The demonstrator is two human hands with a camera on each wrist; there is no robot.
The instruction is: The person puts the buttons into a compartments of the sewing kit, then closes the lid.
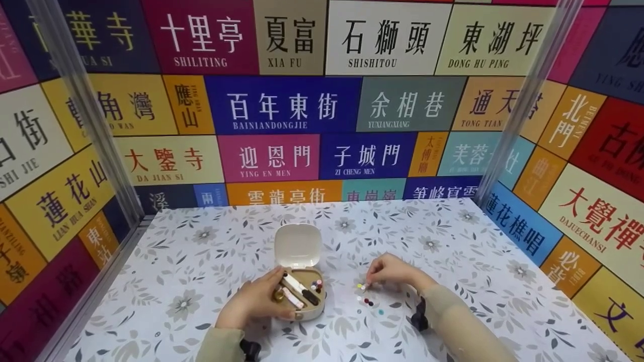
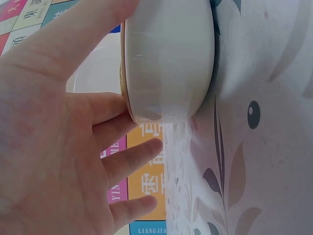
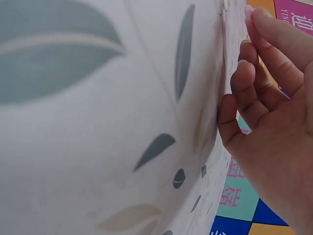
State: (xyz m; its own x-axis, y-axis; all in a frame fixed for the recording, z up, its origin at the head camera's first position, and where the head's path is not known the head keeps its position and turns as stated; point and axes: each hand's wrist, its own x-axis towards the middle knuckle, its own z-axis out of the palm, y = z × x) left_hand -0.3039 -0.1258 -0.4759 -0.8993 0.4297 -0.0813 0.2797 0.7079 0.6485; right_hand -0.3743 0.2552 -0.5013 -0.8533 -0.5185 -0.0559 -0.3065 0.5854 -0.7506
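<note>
A small cream box (image 1: 302,318) with rounded corners stands on the table, its lid (image 1: 298,245) raised at the back. My left hand (image 1: 254,299) grips its left side, thumb at the front and fingertips at the rim; in the left wrist view the outer fingers stand off the wall. Inside lie a white pen with a black end (image 1: 302,289), a pale tube with pink marks (image 1: 293,297) and several coloured bead-like pieces (image 1: 316,286) on the right. To the right, my right hand (image 1: 395,270) pinches a tiny pale pink piece (image 3: 249,11) between thumb and forefinger, close over the tabletop.
Loose bead-like pieces lie by the right hand, among them a yellow one (image 1: 359,285), a dark one (image 1: 371,303) and a teal one (image 1: 381,311). A leaf-patterned cloth (image 1: 186,304) covers the table. Panels with large lettering (image 1: 282,105) stand behind and at both sides.
</note>
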